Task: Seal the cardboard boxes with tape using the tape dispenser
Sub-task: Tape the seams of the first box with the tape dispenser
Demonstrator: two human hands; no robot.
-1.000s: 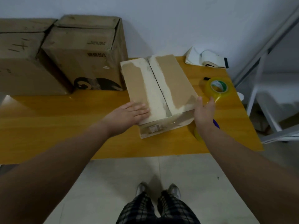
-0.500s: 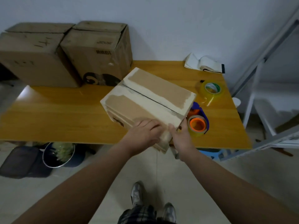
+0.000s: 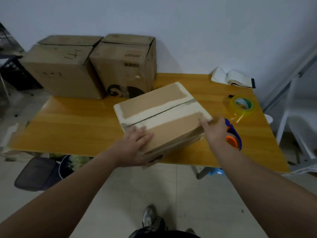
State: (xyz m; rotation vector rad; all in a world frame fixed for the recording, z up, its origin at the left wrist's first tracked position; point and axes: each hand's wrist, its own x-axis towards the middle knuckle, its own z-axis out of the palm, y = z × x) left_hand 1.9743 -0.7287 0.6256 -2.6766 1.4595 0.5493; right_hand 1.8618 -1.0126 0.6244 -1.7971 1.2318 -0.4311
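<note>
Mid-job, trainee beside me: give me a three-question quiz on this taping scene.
1. True or false: the left hand lies flat on the flat box.
2. The tape dispenser is: A) on the table, beyond the right hand; B) in the left hand; C) atop the flat box.
3. How many tall boxes stand at the back left?
Key: 1 true; 2 A; 3 two.
</note>
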